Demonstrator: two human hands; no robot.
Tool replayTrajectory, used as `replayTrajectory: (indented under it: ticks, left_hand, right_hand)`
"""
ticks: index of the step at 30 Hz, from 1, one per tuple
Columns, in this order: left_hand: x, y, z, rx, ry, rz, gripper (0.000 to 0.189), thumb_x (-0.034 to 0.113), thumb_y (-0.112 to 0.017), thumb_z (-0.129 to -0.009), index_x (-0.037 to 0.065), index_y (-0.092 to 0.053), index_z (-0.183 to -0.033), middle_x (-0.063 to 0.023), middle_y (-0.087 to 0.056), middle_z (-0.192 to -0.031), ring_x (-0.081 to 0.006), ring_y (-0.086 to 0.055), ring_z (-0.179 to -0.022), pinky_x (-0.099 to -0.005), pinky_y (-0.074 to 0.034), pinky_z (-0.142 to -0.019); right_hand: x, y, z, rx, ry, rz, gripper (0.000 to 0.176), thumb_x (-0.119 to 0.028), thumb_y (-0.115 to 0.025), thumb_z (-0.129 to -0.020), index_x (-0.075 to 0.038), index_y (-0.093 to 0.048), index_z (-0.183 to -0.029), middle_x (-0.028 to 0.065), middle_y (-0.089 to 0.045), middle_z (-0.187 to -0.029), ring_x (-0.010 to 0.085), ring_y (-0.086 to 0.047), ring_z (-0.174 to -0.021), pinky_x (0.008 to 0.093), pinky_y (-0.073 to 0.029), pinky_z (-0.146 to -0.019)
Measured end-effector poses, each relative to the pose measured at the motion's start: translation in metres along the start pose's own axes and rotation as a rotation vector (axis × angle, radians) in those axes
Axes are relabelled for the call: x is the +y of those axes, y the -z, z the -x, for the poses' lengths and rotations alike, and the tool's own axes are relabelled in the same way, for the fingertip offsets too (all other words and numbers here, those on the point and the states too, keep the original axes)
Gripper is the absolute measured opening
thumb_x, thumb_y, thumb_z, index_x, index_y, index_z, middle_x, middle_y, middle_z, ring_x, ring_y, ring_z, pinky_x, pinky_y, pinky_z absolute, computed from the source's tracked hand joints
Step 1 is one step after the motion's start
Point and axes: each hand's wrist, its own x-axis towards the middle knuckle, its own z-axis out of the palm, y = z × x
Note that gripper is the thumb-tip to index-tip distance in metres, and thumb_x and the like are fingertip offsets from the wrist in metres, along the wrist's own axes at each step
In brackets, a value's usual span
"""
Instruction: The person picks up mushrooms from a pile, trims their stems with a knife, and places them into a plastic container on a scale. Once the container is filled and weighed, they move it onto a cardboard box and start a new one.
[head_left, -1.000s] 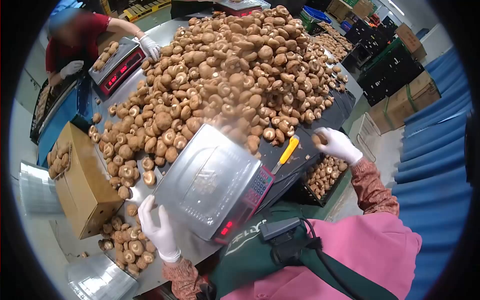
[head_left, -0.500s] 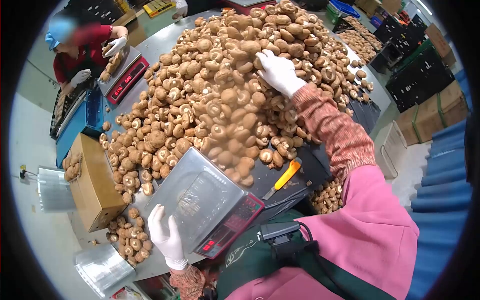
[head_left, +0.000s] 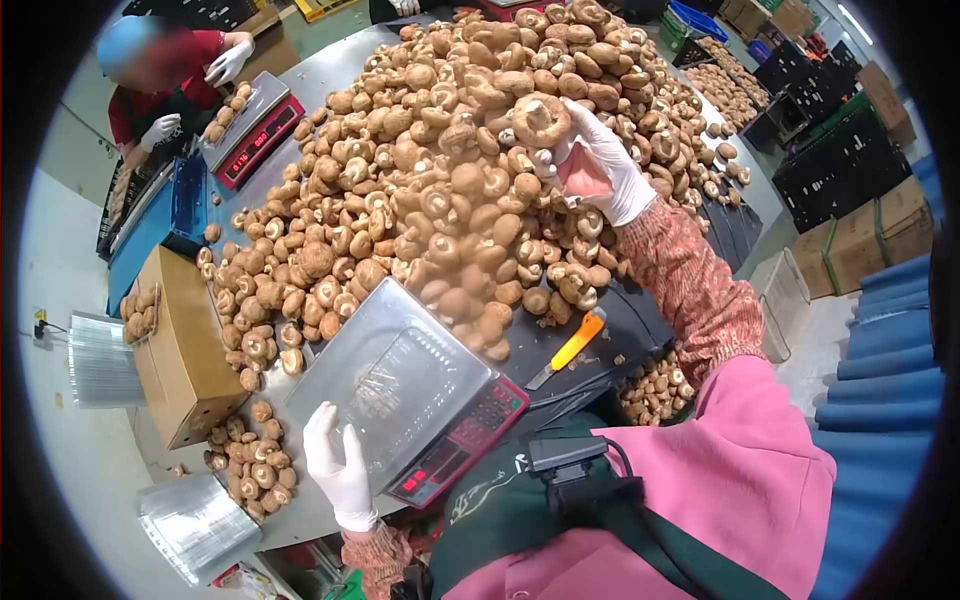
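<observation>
A shiitake mushroom (head_left: 541, 121), its underside and stem turned towards me, is gripped between the fingers and thumb of my white-gloved right hand (head_left: 606, 168). That hand is over the right side of a large shiitake pile (head_left: 325, 255). My left hand (head_left: 338, 468), also gloved, holds nothing; its fingers are apart beside the left edge of the digital scale (head_left: 395, 375). No mushrooms lie on the scale's grey pan. An orange utility knife (head_left: 572, 346) rests on dark sheeting to the right of the scale.
Left of the pile stand a cardboard box (head_left: 195, 350) and a small mushroom heap (head_left: 255, 465). Stacked clear trays (head_left: 198, 530) sit near the table edge. Across the table, a co-worker (head_left: 165, 90) is beside another scale (head_left: 262, 142). More mushrooms (head_left: 655, 390) lie low at right.
My right hand has turned over and lifted a mushroom from the pile, shifting slightly right. My left hand stays beside the scale. The co-worker's upper hand has moved off the mushrooms on the far scale.
</observation>
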Motion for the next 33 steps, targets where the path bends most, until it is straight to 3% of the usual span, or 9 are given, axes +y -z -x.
replayTrajectory:
  ticks: [3,7,9,11,12,15,23,29,33]
  left_hand:
    - [-0.009,0.004,-0.002,0.003,-0.010,0.053,0.033,-0.009,-0.063,-0.084,-0.001,-0.063,-0.116,-0.0166,-0.065,-0.122,-0.0307,-0.063,-0.112,-0.0387,-0.049,-0.097]
    - [-0.032,0.018,0.007,0.006,0.001,0.072,0.033,-0.009,-0.064,-0.084,-0.001,-0.063,-0.116,-0.0166,-0.065,-0.121,-0.0306,-0.062,-0.112,-0.0390,-0.049,-0.096]
    - [-0.045,0.029,0.011,0.016,0.016,0.067,0.032,-0.008,-0.064,-0.084,-0.001,-0.064,-0.116,-0.0166,-0.065,-0.121,-0.0308,-0.062,-0.111,-0.0391,-0.049,-0.096]
    - [-0.056,0.042,0.016,0.030,0.045,0.076,0.032,-0.008,-0.064,-0.084,-0.001,-0.064,-0.115,-0.0165,-0.065,-0.120,-0.0309,-0.062,-0.110,-0.0393,-0.049,-0.096]
    - [-0.065,0.049,0.018,0.041,0.045,0.064,0.032,-0.008,-0.064,-0.084,-0.001,-0.064,-0.115,-0.0164,-0.065,-0.120,-0.0309,-0.062,-0.110,-0.0393,-0.049,-0.096]
    - [-0.092,0.068,0.025,0.065,0.060,0.043,0.032,-0.008,-0.065,-0.084,-0.001,-0.065,-0.115,-0.0162,-0.065,-0.120,-0.0308,-0.062,-0.110,-0.0392,-0.049,-0.096]
    - [-0.130,0.105,0.000,0.134,0.096,0.184,0.033,-0.006,-0.069,-0.082,-0.001,-0.067,-0.114,-0.0166,-0.066,-0.120,-0.0311,-0.062,-0.112,-0.0395,-0.048,-0.099]
    - [-0.104,0.102,-0.059,0.395,-0.356,0.114,0.035,0.000,-0.077,-0.076,0.009,-0.073,-0.109,-0.0105,-0.063,-0.118,-0.0301,-0.059,-0.109,-0.0444,-0.045,-0.098]
    - [-0.110,0.106,-0.071,0.261,-0.374,-0.032,0.025,0.008,-0.076,-0.076,0.011,-0.074,-0.100,-0.0091,-0.063,-0.114,-0.0297,-0.056,-0.108,-0.0445,-0.038,-0.101]
  right_hand:
    - [0.021,-0.023,0.011,-0.081,-0.049,-0.048,0.034,-0.028,-0.061,-0.102,-0.004,-0.058,-0.127,0.0153,-0.069,-0.114,0.0222,-0.072,-0.082,0.0401,-0.064,-0.076]
    - [0.046,-0.042,0.012,-0.174,-0.105,-0.019,0.030,-0.031,-0.062,-0.101,-0.007,-0.063,-0.118,0.0141,-0.067,-0.119,0.0268,-0.068,-0.098,0.0427,-0.058,-0.083]
    - [0.059,-0.064,0.015,-0.219,-0.151,0.082,0.041,-0.031,-0.063,-0.100,-0.003,-0.057,-0.129,0.0171,-0.061,-0.129,0.0289,-0.063,-0.112,0.0454,-0.056,-0.092]
    - [0.085,-0.101,0.017,-0.082,-0.096,0.185,0.057,-0.044,-0.060,-0.100,-0.006,-0.048,-0.140,0.0162,-0.063,-0.129,0.0268,-0.069,-0.098,0.0405,-0.062,-0.078]
    - [0.094,-0.103,0.013,-0.078,-0.112,0.276,0.061,-0.045,-0.061,-0.099,-0.006,-0.046,-0.142,0.0159,-0.060,-0.133,0.0273,-0.067,-0.106,0.0401,-0.062,-0.081]
    - [0.123,-0.118,0.001,-0.219,-0.222,0.193,0.058,-0.036,-0.063,-0.099,-0.003,-0.047,-0.143,0.0181,-0.053,-0.141,0.0319,-0.053,-0.128,0.0498,-0.047,-0.107]
    - [0.240,-0.177,-0.017,-0.357,-0.341,0.206,0.064,-0.036,-0.062,-0.099,0.000,-0.041,-0.148,0.0196,-0.054,-0.141,0.0359,-0.055,-0.127,0.0517,-0.045,-0.110]
    - [0.334,-0.211,0.000,-0.458,-0.591,0.070,0.054,-0.034,-0.054,-0.104,-0.003,-0.044,-0.146,0.0182,-0.058,-0.138,0.0349,-0.059,-0.123,0.0505,-0.049,-0.105]
    - [0.364,-0.214,0.015,-0.327,-0.665,0.071,0.048,-0.033,-0.054,-0.105,-0.003,-0.048,-0.142,0.0169,-0.060,-0.134,0.0325,-0.060,-0.121,0.0485,-0.055,-0.099]
